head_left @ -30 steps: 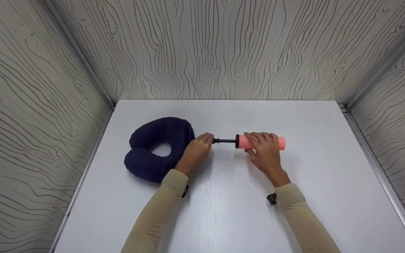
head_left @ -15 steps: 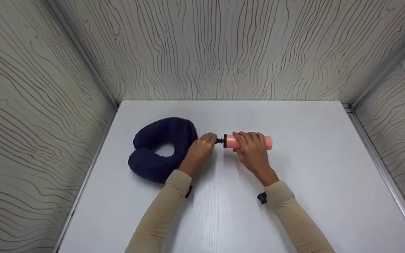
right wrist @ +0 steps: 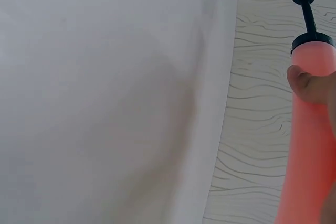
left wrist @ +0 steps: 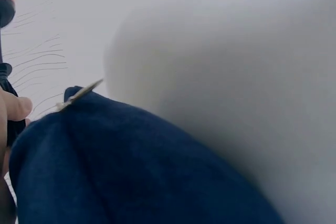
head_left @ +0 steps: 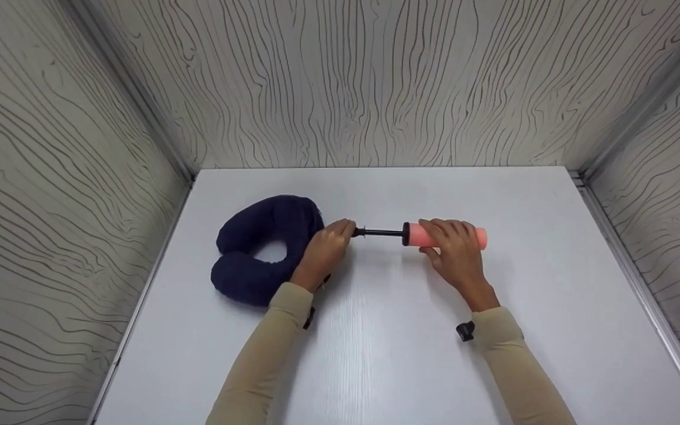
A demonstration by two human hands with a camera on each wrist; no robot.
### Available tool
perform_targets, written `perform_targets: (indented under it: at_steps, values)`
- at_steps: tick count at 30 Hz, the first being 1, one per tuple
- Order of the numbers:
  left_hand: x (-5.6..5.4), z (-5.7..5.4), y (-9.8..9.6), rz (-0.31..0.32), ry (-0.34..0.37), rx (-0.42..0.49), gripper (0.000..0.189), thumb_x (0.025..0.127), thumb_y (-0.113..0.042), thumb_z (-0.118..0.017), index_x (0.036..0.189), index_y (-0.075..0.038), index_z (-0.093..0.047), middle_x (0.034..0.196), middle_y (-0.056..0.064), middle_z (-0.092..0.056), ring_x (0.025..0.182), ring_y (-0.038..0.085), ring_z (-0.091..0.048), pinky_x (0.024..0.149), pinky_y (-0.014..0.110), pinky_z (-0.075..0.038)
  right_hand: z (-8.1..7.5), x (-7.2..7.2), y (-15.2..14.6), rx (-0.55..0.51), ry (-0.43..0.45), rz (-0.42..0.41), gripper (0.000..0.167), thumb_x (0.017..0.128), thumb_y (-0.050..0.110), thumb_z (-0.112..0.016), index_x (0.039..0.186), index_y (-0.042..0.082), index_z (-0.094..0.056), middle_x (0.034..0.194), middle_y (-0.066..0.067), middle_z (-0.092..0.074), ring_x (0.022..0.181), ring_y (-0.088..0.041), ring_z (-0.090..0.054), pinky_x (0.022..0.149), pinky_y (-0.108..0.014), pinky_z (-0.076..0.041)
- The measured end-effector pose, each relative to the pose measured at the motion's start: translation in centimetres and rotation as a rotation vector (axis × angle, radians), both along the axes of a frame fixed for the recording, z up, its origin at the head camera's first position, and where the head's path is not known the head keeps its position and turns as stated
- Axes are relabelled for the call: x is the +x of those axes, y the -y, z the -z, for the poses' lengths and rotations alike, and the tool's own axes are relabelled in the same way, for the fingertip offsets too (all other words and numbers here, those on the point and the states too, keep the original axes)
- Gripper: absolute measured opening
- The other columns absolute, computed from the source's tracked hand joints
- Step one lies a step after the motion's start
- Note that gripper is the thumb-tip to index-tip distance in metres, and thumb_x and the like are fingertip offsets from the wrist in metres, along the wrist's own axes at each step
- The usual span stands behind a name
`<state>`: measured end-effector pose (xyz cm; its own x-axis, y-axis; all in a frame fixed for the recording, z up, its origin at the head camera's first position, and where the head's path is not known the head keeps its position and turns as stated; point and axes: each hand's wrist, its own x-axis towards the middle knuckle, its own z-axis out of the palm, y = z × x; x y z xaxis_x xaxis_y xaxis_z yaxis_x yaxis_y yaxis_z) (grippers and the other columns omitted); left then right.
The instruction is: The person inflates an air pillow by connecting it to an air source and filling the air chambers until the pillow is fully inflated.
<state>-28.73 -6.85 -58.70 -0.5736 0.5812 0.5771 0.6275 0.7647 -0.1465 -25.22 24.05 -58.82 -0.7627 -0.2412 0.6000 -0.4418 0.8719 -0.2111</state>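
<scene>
A hand pump with a pink barrel and a black rod lies crosswise in the head view, its rod drawn well out. My right hand grips the barrel from above; the right wrist view shows the thumb on the barrel. At the rod's other end, my left hand holds the black handle, mostly hidden by the fingers. Beside that hand is a navy U-shaped neck pillow. A zipper pull sticks out from the pillow's edge in the left wrist view.
Both hands work over a white table. Wood-grain panels stand at the back and on both sides, with metal strips along their corners. A black strap shows at the right cuff.
Half a second ago the pump's barrel was pushed left, close to the handle. Since then my right hand has pulled it back right, exposing the rod again. The left hand has stayed nearly in place.
</scene>
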Motion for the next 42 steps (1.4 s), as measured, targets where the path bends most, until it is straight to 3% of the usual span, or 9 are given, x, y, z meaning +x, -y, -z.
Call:
perform_targets:
  at_steps: [5, 11, 17, 24, 36, 42]
  values:
    - [0.3, 0.2, -0.1, -0.028, -0.011, 0.000, 0.019, 0.097, 0.001, -0.074, 0.116, 0.001, -0.073, 0.111, 0.011, -0.076, 0.102, 0.021, -0.077, 0.091, 0.025, -0.065, 0.2, 0.1, -0.5, -0.022, 0.001, -0.004, 0.071, 0.074, 0.014, -0.099, 0.139, 0.018, -0.070, 0.125, -0.014, -0.075, 0.117, -0.039, -0.066, 0.107, -0.061, -0.049]
    - [1.0, -0.2, -1.2, -0.040, -0.027, -0.029, 0.016, 0.096, 0.000, -0.074, 0.112, 0.001, -0.074, 0.108, 0.011, -0.076, 0.099, 0.020, -0.077, 0.089, 0.025, -0.065, 0.4, 0.1, 2.7, -0.005, -0.018, -0.026, 0.069, 0.074, 0.014, -0.099, 0.137, 0.015, -0.071, 0.124, -0.014, -0.075, 0.115, -0.040, -0.066, 0.104, -0.061, -0.049]
    - [1.2, -0.7, -1.7, -0.039, -0.026, 0.001, 0.019, 0.094, 0.001, -0.075, 0.113, 0.001, -0.074, 0.109, 0.012, -0.077, 0.100, 0.022, -0.077, 0.091, 0.028, -0.065, -0.2, -0.4, 5.6, 0.035, -0.055, -0.020, 0.064, 0.078, 0.015, -0.096, 0.136, 0.015, -0.071, 0.122, -0.013, -0.075, 0.113, -0.039, -0.067, 0.102, -0.060, -0.051]
    - [0.9, -0.3, -1.3, -0.023, -0.011, 0.006, 0.026, 0.089, 0.005, -0.075, 0.115, 0.001, -0.075, 0.111, 0.012, -0.078, 0.102, 0.023, -0.077, 0.092, 0.028, -0.065, 0.0, -0.5, 7.0, 0.068, -0.074, -0.047, 0.066, 0.078, 0.016, -0.097, 0.138, 0.014, -0.070, 0.123, -0.013, -0.076, 0.110, -0.038, -0.069, 0.099, -0.059, -0.054]
    - [0.0, 0.0, -0.3, 0.024, 0.032, 0.032, 0.021, 0.096, 0.004, -0.072, 0.117, 0.001, -0.073, 0.112, 0.012, -0.077, 0.104, 0.022, -0.078, 0.090, 0.026, -0.065, 0.2, -0.3, 2.7, 0.004, 0.027, -0.029, 0.068, 0.079, 0.018, -0.096, 0.142, 0.021, -0.069, 0.128, -0.010, -0.075, 0.117, -0.037, -0.067, 0.107, -0.059, -0.051]
    - [0.1, 0.0, 0.1, 0.025, 0.057, 0.033, 0.020, 0.099, 0.002, -0.070, 0.119, 0.002, -0.072, 0.114, 0.013, -0.077, 0.106, 0.023, -0.078, 0.091, 0.026, -0.065, 0.3, 0.0, -0.1, -0.024, 0.017, 0.000, 0.068, 0.077, 0.014, -0.097, 0.140, 0.020, -0.070, 0.127, -0.011, -0.076, 0.118, -0.038, -0.066, 0.107, -0.060, -0.050]
